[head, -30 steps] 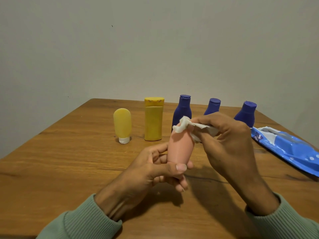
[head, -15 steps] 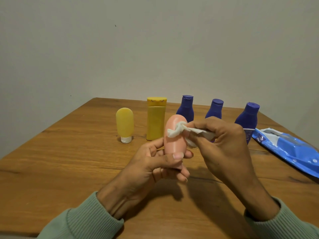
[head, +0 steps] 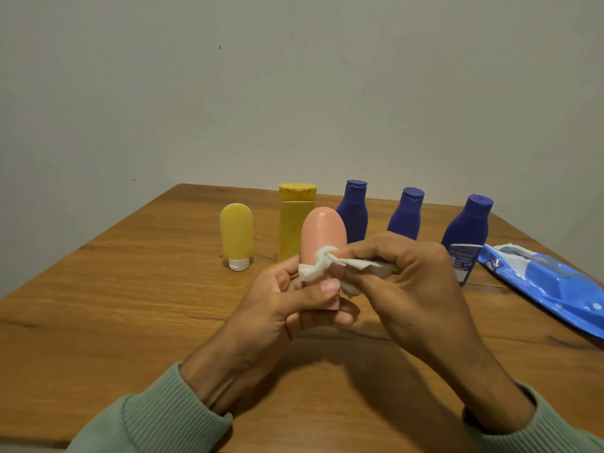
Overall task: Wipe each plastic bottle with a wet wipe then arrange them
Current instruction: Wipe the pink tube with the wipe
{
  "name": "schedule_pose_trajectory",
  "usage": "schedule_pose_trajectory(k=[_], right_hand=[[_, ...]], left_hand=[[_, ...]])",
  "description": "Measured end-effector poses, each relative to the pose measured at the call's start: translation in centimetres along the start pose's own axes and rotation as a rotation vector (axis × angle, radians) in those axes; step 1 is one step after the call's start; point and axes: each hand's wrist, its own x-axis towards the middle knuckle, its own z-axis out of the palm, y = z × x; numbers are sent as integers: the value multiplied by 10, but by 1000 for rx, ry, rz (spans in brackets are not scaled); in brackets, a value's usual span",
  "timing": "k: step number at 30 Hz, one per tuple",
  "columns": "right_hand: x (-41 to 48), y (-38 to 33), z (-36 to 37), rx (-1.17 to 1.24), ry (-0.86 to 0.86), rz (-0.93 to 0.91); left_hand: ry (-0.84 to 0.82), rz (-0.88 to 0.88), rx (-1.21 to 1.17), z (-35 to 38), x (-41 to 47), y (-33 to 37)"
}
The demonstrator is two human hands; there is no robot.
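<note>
Bottle-cleaning at a brown wooden table (head: 130, 305): the left hand (head: 287, 302) grips the lower end of a rounded pink plastic bottle (head: 323, 233), held upright, while the right hand (head: 408, 282) pinches a crumpled white wet wipe (head: 315, 268) against its front. Behind stand a small translucent yellow tube (head: 236, 233), a tall yellow plastic bottle (head: 291, 223) and three dark blue plastic bottles (head: 353, 217); a blue wipes pack (head: 549, 289) lies at right.

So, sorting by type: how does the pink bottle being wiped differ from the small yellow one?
The pink bottle is held up in the left hand, the right hand pressing a wet wipe to it; the small yellow bottle stands on the table untouched. The yellow bottle's white cap shows; the pink bottle's lower end is hidden by fingers. Both are rounded tubes, dome up.
</note>
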Motion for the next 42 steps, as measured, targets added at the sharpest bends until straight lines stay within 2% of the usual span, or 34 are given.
schedule_pose_trajectory(k=[7, 12, 14, 18, 21, 26, 34, 39, 42], right_hand=[[4, 0, -5, -37, 71, -7], [5, -5, -10, 37, -130, 52], [6, -5, -12, 35, -156, 47], [8, -1, -12, -15, -16, -6], [8, 2, -10, -109, 54, -69], [6, -4, -10, -137, -108, -59], [8, 3, -10, -131, 112, -100], [6, 1, -9, -131, -33, -86], [7, 2, -10, -148, -6, -93]], left_hand=[[-53, -30, 4, 2, -1, 1], [-25, 8, -10, 0, 0, -1], [-45, 7, 4, 0, 0, -2], [-94, 15, 96, 2, 0, -3], [-67, 25, 127, 4, 0, -4], [-57, 43, 169, 3, -2, -4], [-71, 18, 244, 5, 1, -6], [-38, 41, 164, 3, 1, -7], [-54, 36, 187, 2, 2, -8]])
